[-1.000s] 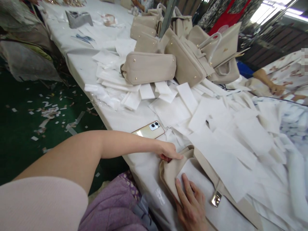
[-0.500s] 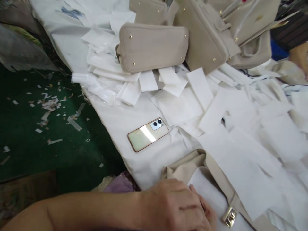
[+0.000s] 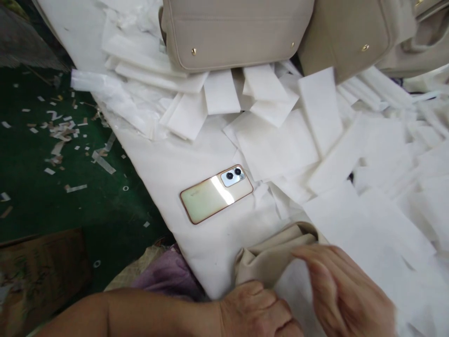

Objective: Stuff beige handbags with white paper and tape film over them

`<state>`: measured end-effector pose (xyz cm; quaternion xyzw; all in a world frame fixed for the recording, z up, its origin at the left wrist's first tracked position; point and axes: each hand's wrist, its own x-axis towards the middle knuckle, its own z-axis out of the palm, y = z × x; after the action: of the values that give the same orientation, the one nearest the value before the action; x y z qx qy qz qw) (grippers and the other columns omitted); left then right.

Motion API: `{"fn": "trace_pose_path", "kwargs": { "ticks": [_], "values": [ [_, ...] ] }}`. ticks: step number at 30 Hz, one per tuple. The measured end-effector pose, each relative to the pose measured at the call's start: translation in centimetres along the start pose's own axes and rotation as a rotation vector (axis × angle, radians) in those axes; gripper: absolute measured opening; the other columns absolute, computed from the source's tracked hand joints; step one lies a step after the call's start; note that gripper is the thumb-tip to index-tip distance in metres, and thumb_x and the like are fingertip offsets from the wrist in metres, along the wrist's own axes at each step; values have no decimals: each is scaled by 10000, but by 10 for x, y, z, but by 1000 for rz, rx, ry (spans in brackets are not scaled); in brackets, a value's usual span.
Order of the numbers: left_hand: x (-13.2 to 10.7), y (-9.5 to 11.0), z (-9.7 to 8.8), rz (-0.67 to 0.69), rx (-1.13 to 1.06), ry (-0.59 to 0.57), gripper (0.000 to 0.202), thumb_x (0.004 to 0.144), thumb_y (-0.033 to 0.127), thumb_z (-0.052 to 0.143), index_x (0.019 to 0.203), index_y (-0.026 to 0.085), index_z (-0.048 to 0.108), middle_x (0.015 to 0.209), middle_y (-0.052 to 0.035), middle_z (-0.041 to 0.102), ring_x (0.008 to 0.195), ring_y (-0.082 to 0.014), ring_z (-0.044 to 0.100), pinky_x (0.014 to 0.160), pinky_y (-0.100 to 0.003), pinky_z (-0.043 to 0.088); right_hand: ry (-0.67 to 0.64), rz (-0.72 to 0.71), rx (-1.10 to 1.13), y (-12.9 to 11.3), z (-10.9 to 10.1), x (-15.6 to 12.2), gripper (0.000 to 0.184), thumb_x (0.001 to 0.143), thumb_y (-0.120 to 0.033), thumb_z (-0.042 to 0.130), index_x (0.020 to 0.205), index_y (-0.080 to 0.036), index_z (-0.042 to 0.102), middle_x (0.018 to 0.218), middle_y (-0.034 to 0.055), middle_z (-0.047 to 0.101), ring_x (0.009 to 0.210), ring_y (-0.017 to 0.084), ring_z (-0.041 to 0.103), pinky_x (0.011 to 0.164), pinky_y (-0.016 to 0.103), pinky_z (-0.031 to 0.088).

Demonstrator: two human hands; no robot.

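A beige handbag [image 3: 270, 255] with folded, soft sides lies at the bottom of the view, a white sheet [image 3: 296, 283] in its opening. My left hand [image 3: 261, 311] is closed at the bag's near side; its fingertips are hidden under the curled knuckles. On the other side, my right hand [image 3: 351, 290] is closed, thumb and fingers together at the sheet's upper edge. Its index finger reaches across the bag's rim. The bag's lower part is cut off by the frame. Beyond the bag lies a phone [image 3: 217, 194], camera side up.
White sheets and pads [image 3: 280, 140] cover much of the table. Upright beige bags [image 3: 238, 32] with gold feet stand at the back. Left of the cloth edge, a green floor [image 3: 115, 206] holds scraps and a cardboard box [image 3: 45, 271]. Purple fabric [image 3: 171, 276] hangs by the edge.
The view has moved closer to the table. My right hand has come into clear sight over the bag, covering its gold clasp area. My left hand sits lower in the picture.
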<state>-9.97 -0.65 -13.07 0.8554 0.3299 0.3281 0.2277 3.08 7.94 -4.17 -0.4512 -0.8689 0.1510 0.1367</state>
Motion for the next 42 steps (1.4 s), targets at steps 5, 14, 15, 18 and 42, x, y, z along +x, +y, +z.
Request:
{"fn": "trace_pose_path", "kwargs": {
  "ticks": [5,14,15,18,42],
  "values": [
    [-6,-10,3,102,-204,-121,212,917,263,437,756,222,567,584,47,557,501,-75,434,479,-266,297,-301,-91,-258,-3,53,52,417,966,-309,339,615,-190,531,599,36,537,593,169,475,647,338,316],
    [-21,-49,-64,-322,-311,117,181,925,222,411,1072,157,494,937,-70,570,852,-143,530,760,-286,436,-374,-34,17,17,59,35,483,988,-282,224,577,-189,459,589,8,488,595,150,433,659,314,272],
    [-18,-56,-70,-360,-313,-8,204,917,228,436,1097,144,482,960,-79,557,882,-153,527,759,-280,446,-358,-38,51,18,59,35,479,987,-280,223,571,-189,442,576,4,477,576,146,419,657,314,272],
    [-7,-73,-76,-287,-203,-324,177,888,311,513,987,165,504,853,-39,546,785,-169,530,678,-293,455,-301,-44,125,20,60,33,450,977,-258,239,559,-193,392,530,-10,433,520,132,370,636,316,268],
    [37,-70,-103,-1005,-794,-744,544,781,649,486,1001,152,510,555,19,589,465,-139,562,436,-209,385,151,-127,75,23,67,16,397,886,-129,437,517,-207,313,474,-50,290,463,108,256,542,330,188]
  ]
}}
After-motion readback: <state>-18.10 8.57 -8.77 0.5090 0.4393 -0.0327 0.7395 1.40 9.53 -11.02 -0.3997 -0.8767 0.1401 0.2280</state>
